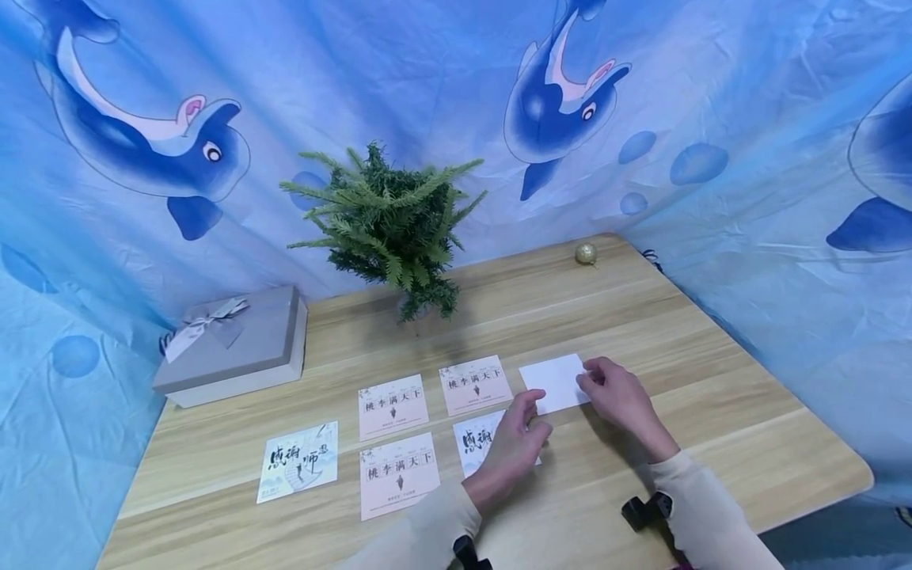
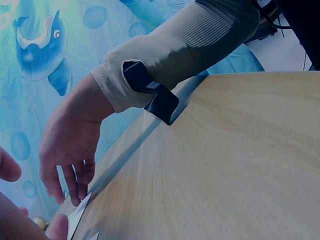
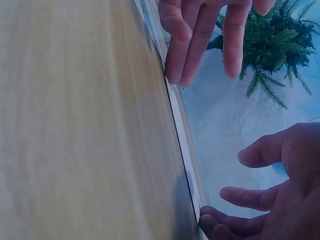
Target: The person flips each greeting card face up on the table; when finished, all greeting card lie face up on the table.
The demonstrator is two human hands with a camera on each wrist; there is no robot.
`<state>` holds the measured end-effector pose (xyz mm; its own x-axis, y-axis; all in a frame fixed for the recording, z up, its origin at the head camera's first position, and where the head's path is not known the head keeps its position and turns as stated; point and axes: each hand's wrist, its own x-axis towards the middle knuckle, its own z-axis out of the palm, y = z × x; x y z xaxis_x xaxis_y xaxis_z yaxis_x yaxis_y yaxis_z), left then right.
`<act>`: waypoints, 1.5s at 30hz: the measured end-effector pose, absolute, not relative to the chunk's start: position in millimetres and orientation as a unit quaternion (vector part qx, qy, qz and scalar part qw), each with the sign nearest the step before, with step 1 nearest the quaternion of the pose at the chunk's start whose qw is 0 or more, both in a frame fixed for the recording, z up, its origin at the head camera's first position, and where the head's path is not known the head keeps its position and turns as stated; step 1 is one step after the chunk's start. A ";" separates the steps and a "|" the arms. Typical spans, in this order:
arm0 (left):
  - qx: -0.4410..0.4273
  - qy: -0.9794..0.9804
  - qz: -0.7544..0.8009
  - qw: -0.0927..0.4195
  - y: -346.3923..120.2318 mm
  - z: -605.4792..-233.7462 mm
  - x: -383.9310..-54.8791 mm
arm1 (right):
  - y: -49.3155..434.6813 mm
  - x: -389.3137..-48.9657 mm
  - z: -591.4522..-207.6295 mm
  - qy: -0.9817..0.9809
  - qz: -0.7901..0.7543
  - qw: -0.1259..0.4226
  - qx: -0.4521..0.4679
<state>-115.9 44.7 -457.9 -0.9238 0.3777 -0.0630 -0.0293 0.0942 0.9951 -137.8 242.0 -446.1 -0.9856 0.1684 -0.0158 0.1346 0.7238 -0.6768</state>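
Observation:
A blank white card lies on the wooden table between both hands. My left hand is at its lower left corner with fingers loosely extended, passing over a card with black brush lettering and hiding part of that one. At the right edge of the white card rests my right hand. In the right wrist view the right hand's fingertips touch the card's edge, thumb held apart. The left hand's fingertips meet the same edge farther along.
Several pink printed cards and another brush-lettered card lie to the left. A grey gift box with a bow stands at the back left, a small green fir tree at the back middle, and a gold ball near the far right corner.

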 end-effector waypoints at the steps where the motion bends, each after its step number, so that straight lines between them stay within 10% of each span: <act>1: 0.118 0.722 0.666 0.146 44.7 -457.9 -115.8 | 242.0 -137.7 -445.8 -0.927 0.365 0.027 -0.082; 18: 0.105 0.690 0.715 0.037 44.4 -456.4 -117.6 | 249.1 -133.1 -439.6 -0.891 0.429 0.132 -0.074; 32: 0.149 0.723 0.673 0.046 41.6 -460.1 -118.9 | 254.2 -133.7 -444.0 -0.884 0.451 0.102 -0.066; 45: 0.326 0.809 0.469 -0.138 33.5 -462.1 -140.1 | 268.9 -124.0 -429.1 -0.820 0.558 0.049 -0.119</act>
<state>-140.1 33.5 -462.1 -0.7489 0.3990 0.5291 0.6574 0.3474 0.6687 -124.0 268.9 -429.1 -0.9668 0.2503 -0.0517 0.1400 0.3492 -0.9265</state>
